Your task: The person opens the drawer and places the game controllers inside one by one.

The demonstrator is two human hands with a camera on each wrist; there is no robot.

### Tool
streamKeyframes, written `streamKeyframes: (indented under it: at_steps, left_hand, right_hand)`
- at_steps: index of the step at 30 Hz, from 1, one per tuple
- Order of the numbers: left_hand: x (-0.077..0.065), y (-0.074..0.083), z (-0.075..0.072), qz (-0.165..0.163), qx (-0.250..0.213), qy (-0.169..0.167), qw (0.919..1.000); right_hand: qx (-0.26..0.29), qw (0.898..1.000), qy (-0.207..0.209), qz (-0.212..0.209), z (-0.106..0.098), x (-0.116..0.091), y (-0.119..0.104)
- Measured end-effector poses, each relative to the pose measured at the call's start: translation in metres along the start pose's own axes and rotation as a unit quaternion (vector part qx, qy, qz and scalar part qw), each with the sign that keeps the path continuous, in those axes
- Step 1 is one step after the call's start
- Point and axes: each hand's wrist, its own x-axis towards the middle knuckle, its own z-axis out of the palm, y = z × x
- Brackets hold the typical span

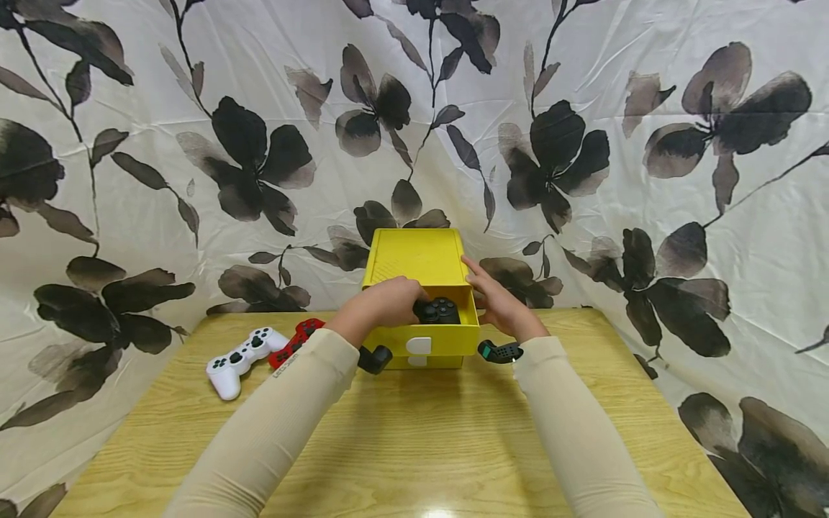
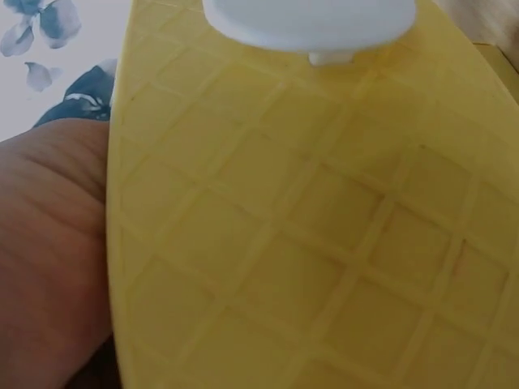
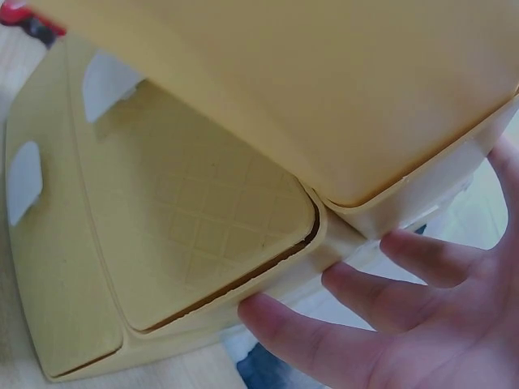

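A small yellow drawer unit (image 1: 414, 255) stands at the back of the table, its upper drawer (image 1: 453, 338) pulled out. My left hand (image 1: 388, 301) reaches over the drawer's left side and grips a black game controller (image 1: 445, 309) inside it; most of its fingers are hidden. In the left wrist view, the drawer front (image 2: 276, 211) with its diamond pattern fills the picture, the white handle (image 2: 312, 20) at the top. My right hand (image 1: 495, 298) steadies the unit's right side, with spread fingers (image 3: 300, 332) touching the casing in the right wrist view.
To the left of the unit lie a white game controller (image 1: 242, 358) and a red game controller (image 1: 298, 343), the red one partly behind my left sleeve. Below the pulled-out drawer sits a second, closed drawer (image 1: 443, 362). A floral cloth (image 1: 466, 194) hangs behind the wooden table (image 1: 414, 432).
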Motion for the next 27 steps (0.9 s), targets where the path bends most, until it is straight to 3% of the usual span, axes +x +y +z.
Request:
streamKeyframes:
  at_steps: [7, 15, 20, 27]
  left_hand:
    - [-0.001, -0.005, 0.000, 0.010, -0.014, -0.009, 0.9998]
    - [-0.017, -0.009, 0.000, 0.024, -0.026, 0.020, 0.9992]
    - [-0.029, -0.009, 0.002, 0.017, -0.048, 0.057, 0.9971]
    - [-0.045, -0.007, 0.007, 0.019, -0.066, 0.134, 0.9886]
  right_hand:
    - [0.005, 1.000, 0.009, -0.004, -0.007, 0.014, 0.016]
    - [0.002, 1.000, 0.019, -0.014, -0.007, 0.015, 0.020]
    - [0.000, 1.000, 0.018, -0.011, -0.006, 0.015, 0.019]
    - [-0.002, 1.000, 0.014, -0.005, -0.005, 0.015, 0.014]
